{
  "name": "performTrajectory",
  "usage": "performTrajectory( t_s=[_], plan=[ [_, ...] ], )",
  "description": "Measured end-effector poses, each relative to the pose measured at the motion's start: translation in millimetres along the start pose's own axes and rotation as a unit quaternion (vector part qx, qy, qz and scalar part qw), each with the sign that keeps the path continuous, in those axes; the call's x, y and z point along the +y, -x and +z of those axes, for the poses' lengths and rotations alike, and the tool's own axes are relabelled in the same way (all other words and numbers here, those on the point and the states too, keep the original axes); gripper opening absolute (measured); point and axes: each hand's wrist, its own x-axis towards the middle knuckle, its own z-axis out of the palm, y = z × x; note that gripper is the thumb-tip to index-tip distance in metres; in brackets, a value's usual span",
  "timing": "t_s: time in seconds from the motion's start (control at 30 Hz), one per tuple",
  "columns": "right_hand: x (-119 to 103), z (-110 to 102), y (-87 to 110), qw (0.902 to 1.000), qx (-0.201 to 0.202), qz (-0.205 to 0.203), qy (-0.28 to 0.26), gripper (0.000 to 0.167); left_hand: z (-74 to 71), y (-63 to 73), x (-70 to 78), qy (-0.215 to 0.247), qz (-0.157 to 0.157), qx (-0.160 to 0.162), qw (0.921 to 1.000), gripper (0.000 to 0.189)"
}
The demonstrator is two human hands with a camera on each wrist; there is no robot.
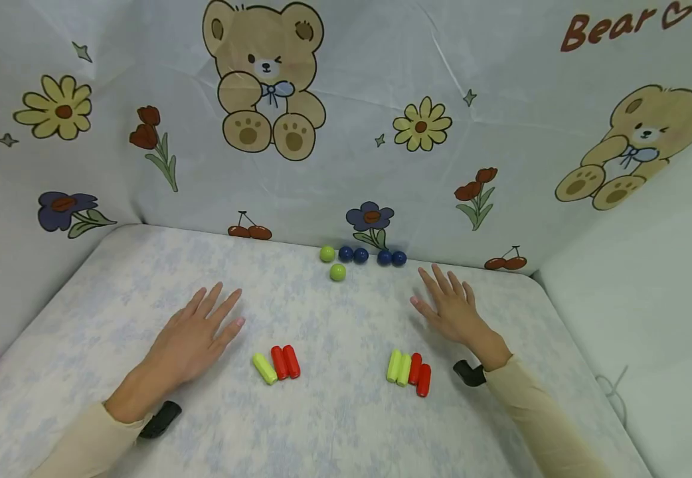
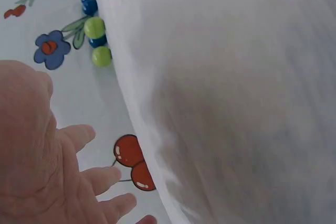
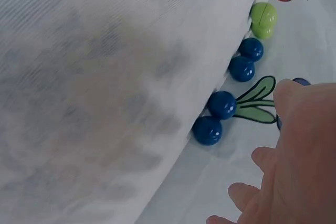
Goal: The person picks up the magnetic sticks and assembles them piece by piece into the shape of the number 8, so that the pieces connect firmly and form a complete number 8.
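My left hand (image 1: 187, 342) hovers over the left part of the table with its fingers spread and nothing held. Beside it lie a yellow-green cylinder (image 1: 265, 368) and two red cylinders (image 1: 285, 362). On the other side my right hand (image 1: 452, 312) is also spread, holding nothing. Two yellow-green cylinders (image 1: 398, 368) and two red cylinders (image 1: 420, 374) lie side by side below it. Several dark blue balls (image 1: 360, 255) sit along the back edge, near the right fingertips. Left of them are two green balls (image 1: 332, 263), one in front of the other.
The pale mottled table (image 1: 334, 425) meets a white cloth backdrop (image 1: 358, 172) printed with bears and flowers. Black wrist-camera mounts (image 1: 161, 419) show under both wrists. A thin white cord (image 1: 617, 392) hangs past the right table edge.
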Motion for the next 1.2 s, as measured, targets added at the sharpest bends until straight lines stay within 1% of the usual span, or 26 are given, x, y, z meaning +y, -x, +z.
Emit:
performTrajectory(
  t_s=[0.1,0.17,0.23,0.37,0.5,0.63,0.73,0.83,0.97,1.13,1.2],
  plan=[
    [-10,0,-3.4,0.9999,0.001,-0.014,-0.002,0.073,1.5,2.3,7.8,0.021,0.018,-0.016,0.9995,0.063],
    [-16,-1,-6.3,0.9997,0.002,-0.023,-0.003,0.073,1.1,2.3,13.4,0.039,0.037,-0.029,0.9981,0.063],
    [-23,-2,-10.2,0.9994,0.005,-0.034,-0.003,0.072,0.2,1.1,19.1,0.062,0.061,-0.047,0.9951,0.062],
    [-38,-1,-19.5,0.9985,0.007,-0.054,-0.004,0.071,-1.6,-5.8,31.4,0.111,0.105,-0.086,0.9845,0.062],
    [-55,1,-29.3,0.9973,0.003,-0.073,-0.012,0.071,-2.1,-15.5,42.4,0.157,0.122,-0.124,0.9722,0.06],
    [-72,4,-39.8,0.9955,-0.006,-0.093,-0.015,0.07,0.9,-22.8,48.2,0.186,0.146,-0.15,0.9599,0.052],
    [-83,7,-48.6,0.9937,-0.015,-0.11,-0.015,0.071,5.7,-24.5,47.7,0.192,0.166,-0.152,0.9552,0.045],
    [-92,10,-57.0,0.991,-0.026,-0.129,-0.02,0.071,10.1,-24.4,45.8,0.2,0.174,-0.147,0.9532,0.038],
    [-99,14,-67.5,0.985,-0.043,-0.161,-0.046,0.07,15.1,-24.5,45.9,0.209,0.182,-0.142,0.9502,0.034],
    [-104,23,-82.2,0.9755,-0.048,-0.2,-0.077,0.062,19.5,-24.3,46.9,0.207,0.181,-0.138,0.9516,0.03],
    [-106,24,-87.2,0.9743,-0.054,-0.203,-0.08,0.057,19.6,-24.5,46.7,0.207,0.181,-0.136,0.9518,0.029]
  ],
)
